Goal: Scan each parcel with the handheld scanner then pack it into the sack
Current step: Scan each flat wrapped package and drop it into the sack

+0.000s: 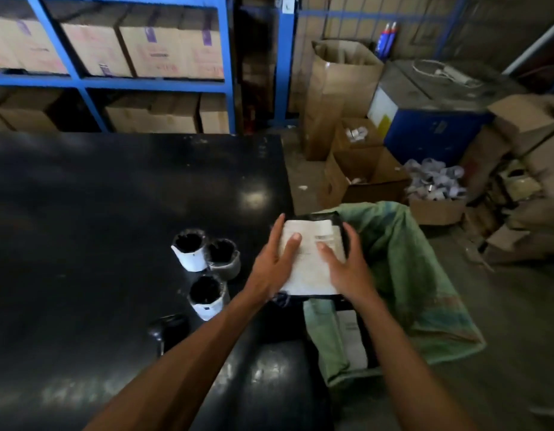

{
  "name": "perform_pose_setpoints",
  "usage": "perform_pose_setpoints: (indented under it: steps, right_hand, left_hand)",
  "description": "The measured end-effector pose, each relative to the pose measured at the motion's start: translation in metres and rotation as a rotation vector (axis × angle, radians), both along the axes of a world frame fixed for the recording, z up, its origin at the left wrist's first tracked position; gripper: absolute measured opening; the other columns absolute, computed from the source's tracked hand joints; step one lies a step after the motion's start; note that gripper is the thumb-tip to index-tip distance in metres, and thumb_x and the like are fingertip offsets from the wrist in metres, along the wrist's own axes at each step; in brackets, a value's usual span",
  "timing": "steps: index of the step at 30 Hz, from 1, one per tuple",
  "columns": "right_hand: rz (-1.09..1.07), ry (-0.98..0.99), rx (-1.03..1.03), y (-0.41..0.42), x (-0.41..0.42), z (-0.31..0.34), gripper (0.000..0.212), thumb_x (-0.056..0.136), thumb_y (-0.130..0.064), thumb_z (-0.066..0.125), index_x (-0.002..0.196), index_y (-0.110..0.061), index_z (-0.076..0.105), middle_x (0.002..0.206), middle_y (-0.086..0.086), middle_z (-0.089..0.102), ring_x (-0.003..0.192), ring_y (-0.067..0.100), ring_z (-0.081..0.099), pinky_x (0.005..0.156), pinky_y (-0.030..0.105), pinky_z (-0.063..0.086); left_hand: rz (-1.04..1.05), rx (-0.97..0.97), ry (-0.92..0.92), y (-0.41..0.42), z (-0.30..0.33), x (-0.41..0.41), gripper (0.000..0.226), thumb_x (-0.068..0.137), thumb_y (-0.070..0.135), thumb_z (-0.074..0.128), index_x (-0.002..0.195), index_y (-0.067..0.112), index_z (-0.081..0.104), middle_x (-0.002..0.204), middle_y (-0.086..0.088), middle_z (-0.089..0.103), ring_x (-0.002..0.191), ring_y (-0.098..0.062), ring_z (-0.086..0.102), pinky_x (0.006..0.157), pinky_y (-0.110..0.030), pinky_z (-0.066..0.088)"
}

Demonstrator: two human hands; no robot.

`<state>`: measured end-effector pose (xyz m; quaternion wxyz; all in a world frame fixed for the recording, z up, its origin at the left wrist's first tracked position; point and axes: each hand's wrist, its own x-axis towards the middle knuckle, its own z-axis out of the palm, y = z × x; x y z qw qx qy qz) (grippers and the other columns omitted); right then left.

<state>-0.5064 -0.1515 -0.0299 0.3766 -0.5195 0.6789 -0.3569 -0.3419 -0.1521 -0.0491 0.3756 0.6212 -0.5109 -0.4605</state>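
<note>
Gripping one parcel (pixel 311 256), both hands' fingers (pixel 292 241) clamp it beside three cups (pixel 188 250).

text: none legible | parcel label (pixel 313 253) blurred | cartons (pixel 151 48) blurred

Dim, soft-focus, glare on table (pixel 114 188)

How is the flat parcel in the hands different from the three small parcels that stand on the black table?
The flat parcel is a thin, black-edged packet with a large white label on top; the three small parcels are short, rounded bundles with dark tops and white or grey wrapping. The flat parcel is held by the left hand and right hand at the table edge beside the green sack; the small ones stand untouched. All are wrapped.
</note>
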Motion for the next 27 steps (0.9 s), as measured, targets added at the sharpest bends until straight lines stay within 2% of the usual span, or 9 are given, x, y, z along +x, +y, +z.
perform_pose_setpoints:
  steps: [3, 6, 9, 13, 17, 19, 21, 24, 27]
  right_hand:
    - [-0.1, -0.046, -0.019, -0.011, -0.067, -0.008, 0.068, 0.095, -0.035, 0.067, 0.153, -0.03, 0.033, 0.136, -0.007, 0.046, 0.121, 0.011, 0.046, 0.096, 0.028, 0.037]
    - [-0.176, -0.053, 0.038, -0.012, -0.125, -0.03, 0.068, 0.096, -0.033, 0.067, 0.154, -0.027, 0.032, 0.15, 0.001, 0.044, 0.13, 0.019, 0.046, 0.098, 0.03, 0.038]
    - [-0.173, -0.061, 0.146, -0.002, -0.161, -0.059, 0.069, 0.097, -0.03, 0.066, 0.155, -0.023, 0.031, 0.15, 0.009, 0.046, 0.117, 0.017, 0.048, 0.091, 0.03, 0.04]
    - [-0.012, -0.029, 0.365, 0.011, -0.163, -0.106, 0.074, 0.094, -0.03, 0.069, 0.155, -0.019, 0.028, 0.149, 0.008, 0.047, 0.116, 0.018, 0.052, 0.093, 0.032, 0.044]
    - [0.182, 0.017, 0.558, 0.009, -0.144, -0.146, 0.078, 0.096, -0.037, 0.065, 0.156, -0.024, 0.016, 0.146, 0.004, 0.046, 0.124, 0.026, 0.051, 0.102, 0.036, 0.043]
    - [0.231, 0.024, 0.646, 0.003, -0.141, -0.153, 0.08, 0.1, -0.037, 0.059, 0.158, -0.022, 0.005, 0.148, 0.011, 0.043, 0.127, 0.029, 0.049, 0.102, 0.033, 0.039]
    - [0.273, 0.048, 0.744, 0.003, -0.142, -0.164, 0.089, 0.102, -0.039, 0.054, 0.158, -0.02, -0.011, 0.156, 0.014, 0.036, 0.137, 0.033, 0.044, 0.108, 0.033, 0.035]
    - [0.264, 0.191, 0.812, 0.007, -0.145, -0.193, 0.1, 0.1, -0.046, 0.052, 0.154, -0.022, -0.029, 0.165, 0.016, 0.017, 0.147, 0.037, 0.031, 0.122, 0.04, 0.022]
    - [0.239, 0.334, 0.897, -0.001, -0.137, -0.21, 0.109, 0.09, -0.056, 0.052, 0.147, -0.032, -0.038, 0.168, 0.016, 0.005, 0.149, 0.039, 0.024, 0.124, 0.047, 0.019]
  left_hand:
    - [-0.121, 0.024, -0.003, -0.012, -0.009, -0.059, 0.071, 0.092, 0.076, 0.028, 0.15, 0.057, -0.008, 0.156, -0.013, 0.027, 0.142, -0.031, 0.034, 0.118, -0.042, 0.026]
    - [-0.123, 0.043, -0.144, -0.02, -0.034, -0.105, 0.07, 0.096, 0.072, 0.021, 0.152, 0.049, -0.014, 0.165, -0.008, 0.001, 0.153, -0.031, -0.001, 0.122, -0.053, 0.007]
    - [-0.204, 0.137, -0.35, -0.028, -0.069, -0.132, 0.073, 0.095, 0.069, 0.016, 0.155, 0.041, -0.013, 0.165, -0.001, -0.02, 0.152, -0.037, -0.013, 0.12, -0.056, -0.002]
    - [-0.056, 0.178, -0.48, -0.027, -0.076, -0.153, 0.075, 0.104, 0.05, 0.026, 0.157, 0.018, -0.016, 0.165, -0.016, -0.012, 0.147, -0.047, 0.018, 0.115, -0.055, 0.024]
    - [0.0, 0.096, -0.711, -0.022, -0.085, -0.141, 0.07, 0.101, 0.039, 0.007, 0.157, -0.001, 0.001, 0.158, -0.03, 0.016, 0.127, -0.047, 0.048, 0.076, -0.05, 0.056]
    - [0.003, 0.096, -0.761, -0.021, -0.092, -0.138, 0.069, 0.1, 0.037, 0.01, 0.157, -0.001, 0.005, 0.151, -0.029, 0.029, 0.105, -0.044, 0.061, 0.065, -0.047, 0.057]
    - [0.01, 0.08, -0.769, -0.02, -0.09, -0.14, 0.066, 0.104, 0.034, 0.026, 0.158, 0.003, 0.002, 0.143, -0.024, 0.035, 0.091, -0.041, 0.063, 0.066, -0.048, 0.058]
    - [0.039, 0.04, -0.727, -0.021, -0.09, -0.14, 0.067, 0.105, 0.034, 0.031, 0.158, 0.006, 0.003, 0.138, -0.022, 0.038, 0.092, -0.04, 0.062, 0.067, -0.05, 0.057]
    - [0.05, 0.028, -0.763, -0.02, -0.095, -0.139, 0.066, 0.104, 0.033, 0.032, 0.158, 0.005, 0.007, 0.136, -0.024, 0.041, 0.096, -0.041, 0.062, 0.063, -0.049, 0.058]
